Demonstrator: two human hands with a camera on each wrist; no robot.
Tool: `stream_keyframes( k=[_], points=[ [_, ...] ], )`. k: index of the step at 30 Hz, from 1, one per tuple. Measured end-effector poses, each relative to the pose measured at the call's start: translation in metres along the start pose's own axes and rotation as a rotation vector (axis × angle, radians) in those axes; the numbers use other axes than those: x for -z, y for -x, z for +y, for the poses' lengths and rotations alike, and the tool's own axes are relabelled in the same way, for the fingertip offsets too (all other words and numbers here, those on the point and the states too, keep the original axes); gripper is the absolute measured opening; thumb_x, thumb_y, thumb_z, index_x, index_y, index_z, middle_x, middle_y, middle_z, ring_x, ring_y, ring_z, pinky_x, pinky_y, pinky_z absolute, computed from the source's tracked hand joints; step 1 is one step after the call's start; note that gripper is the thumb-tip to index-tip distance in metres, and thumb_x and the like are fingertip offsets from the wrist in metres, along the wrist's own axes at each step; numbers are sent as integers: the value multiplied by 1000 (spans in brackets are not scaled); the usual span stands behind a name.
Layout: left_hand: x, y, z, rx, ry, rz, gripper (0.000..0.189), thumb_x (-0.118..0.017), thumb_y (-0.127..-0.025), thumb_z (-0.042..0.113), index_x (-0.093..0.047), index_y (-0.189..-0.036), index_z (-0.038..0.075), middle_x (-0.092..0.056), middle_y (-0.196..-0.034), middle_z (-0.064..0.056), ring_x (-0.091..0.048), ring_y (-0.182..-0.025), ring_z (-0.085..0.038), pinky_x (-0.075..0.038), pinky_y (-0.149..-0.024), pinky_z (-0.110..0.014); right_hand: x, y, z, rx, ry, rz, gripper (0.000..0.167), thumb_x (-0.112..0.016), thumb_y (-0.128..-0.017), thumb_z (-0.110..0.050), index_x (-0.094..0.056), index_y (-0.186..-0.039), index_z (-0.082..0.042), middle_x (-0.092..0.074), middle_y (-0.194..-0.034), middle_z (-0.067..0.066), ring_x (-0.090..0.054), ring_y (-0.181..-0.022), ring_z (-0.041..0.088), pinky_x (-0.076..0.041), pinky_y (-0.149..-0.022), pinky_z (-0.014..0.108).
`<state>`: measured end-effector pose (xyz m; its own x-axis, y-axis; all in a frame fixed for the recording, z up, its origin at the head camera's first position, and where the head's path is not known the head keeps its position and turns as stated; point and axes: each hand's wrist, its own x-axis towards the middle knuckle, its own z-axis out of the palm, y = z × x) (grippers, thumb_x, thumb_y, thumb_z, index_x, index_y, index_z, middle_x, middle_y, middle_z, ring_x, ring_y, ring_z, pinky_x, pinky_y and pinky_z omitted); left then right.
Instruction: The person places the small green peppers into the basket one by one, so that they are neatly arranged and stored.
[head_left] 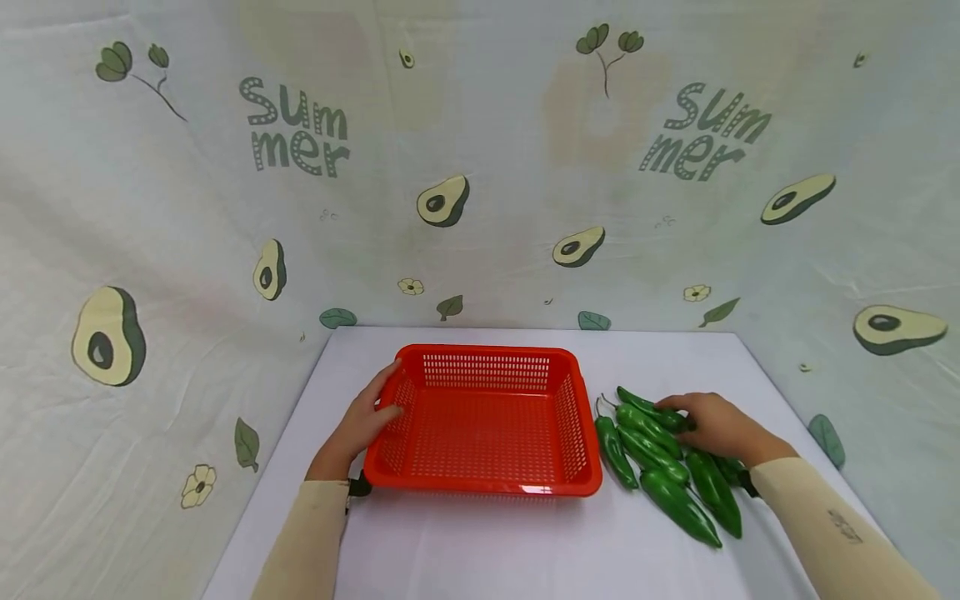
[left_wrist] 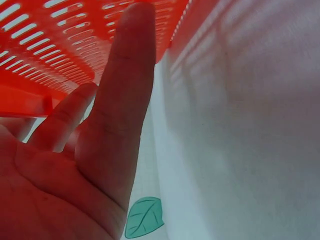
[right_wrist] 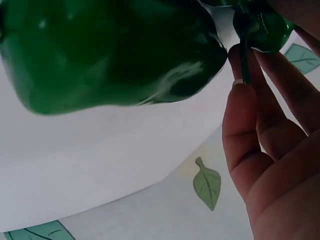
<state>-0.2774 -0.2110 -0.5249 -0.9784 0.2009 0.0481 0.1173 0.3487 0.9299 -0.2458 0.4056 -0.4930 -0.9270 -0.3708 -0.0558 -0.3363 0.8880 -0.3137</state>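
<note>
A red rectangular plastic basket with slotted walls stands in the middle of the table, nothing inside it. My left hand holds its left rim, the thumb over the edge and the fingers along the outside; the left wrist view shows those fingers against the slotted wall. Right of the basket lies a group of long green peppers. At the far end of this group my right hand pinches one green pepper. In the right wrist view the fingertips touch its stem, while a large pepper fills the upper left.
The white table has a printed cloth hanging behind it and along both sides. One slim pepper lies close beside the basket's right wall.
</note>
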Motion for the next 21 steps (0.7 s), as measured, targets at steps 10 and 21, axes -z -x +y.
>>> stream_keyframes(
  k=[10, 21],
  points=[
    [3, 6, 0, 31, 30, 7, 82, -54, -93, 7, -33, -166, 38, -46, -153, -16, -59, -112, -38, -62, -79, -43, -9, -4, 4, 7, 8, 36, 46, -84, -86, -10, -71, -130, -10, -75, -111, 6, -71, -101, 27, -59, -89, 54],
    [1, 0, 4, 52, 29, 27, 80, -58, -94, 7, -36, -163, 44, -49, -153, -14, -62, -108, -38, -64, -75, -44, -7, -2, 1, 5, -54, 61, 45, -88, -85, -15, -69, -125, -11, -75, -112, 10, -72, -100, 31, -59, -85, 53]
  ],
)
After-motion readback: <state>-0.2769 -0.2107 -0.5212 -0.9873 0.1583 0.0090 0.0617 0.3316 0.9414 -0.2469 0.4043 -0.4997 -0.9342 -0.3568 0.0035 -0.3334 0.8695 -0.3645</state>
